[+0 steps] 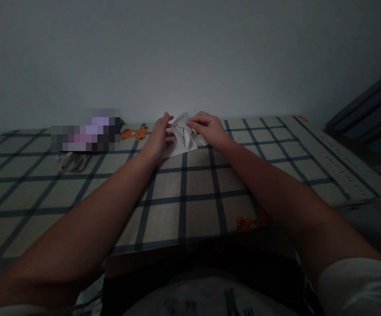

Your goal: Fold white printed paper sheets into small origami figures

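A white printed sheet of paper (183,137), partly folded, lies at the far side of the checked tablecloth (183,193), close to the wall. My left hand (160,134) rests against the paper's left edge with its fingers stretched out and together. My right hand (208,127) sits on the paper's right side, fingers curled and pinching a raised fold near the top. Both forearms reach straight out across the cloth.
A blurred-out purple and dark object (86,130) sits at the back left, with pale cords (73,161) lying in front of it. Orange bear prints (135,132) mark the cloth. A dark slatted thing (368,114) stands at the right. The wall runs just behind.
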A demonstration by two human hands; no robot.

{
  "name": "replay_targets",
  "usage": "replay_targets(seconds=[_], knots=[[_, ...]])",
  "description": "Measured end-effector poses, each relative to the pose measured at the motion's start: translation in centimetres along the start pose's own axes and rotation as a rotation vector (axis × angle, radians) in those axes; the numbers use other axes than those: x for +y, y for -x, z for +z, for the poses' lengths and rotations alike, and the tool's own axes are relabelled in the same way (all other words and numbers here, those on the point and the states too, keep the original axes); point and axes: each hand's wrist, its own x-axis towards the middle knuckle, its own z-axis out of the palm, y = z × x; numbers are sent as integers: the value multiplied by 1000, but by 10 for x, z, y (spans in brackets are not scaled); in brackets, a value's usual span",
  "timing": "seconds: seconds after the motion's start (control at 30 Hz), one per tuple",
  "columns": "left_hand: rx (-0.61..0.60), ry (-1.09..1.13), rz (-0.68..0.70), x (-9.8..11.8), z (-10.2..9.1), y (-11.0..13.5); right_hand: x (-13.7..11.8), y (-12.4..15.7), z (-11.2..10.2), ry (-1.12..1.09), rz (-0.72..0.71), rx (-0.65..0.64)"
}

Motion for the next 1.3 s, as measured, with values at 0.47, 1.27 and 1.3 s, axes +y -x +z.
replay_targets(seconds=[0.47, 1.27, 1.3], knots=[[-194, 346, -59, 8, 6, 4, 7, -2, 4, -153, 122, -49], [-139, 335, -56, 9, 10, 11, 4, 0, 9, -293, 280, -116], [-137, 342, -57, 9, 10, 11, 4, 0, 9, -302, 289, -114]])
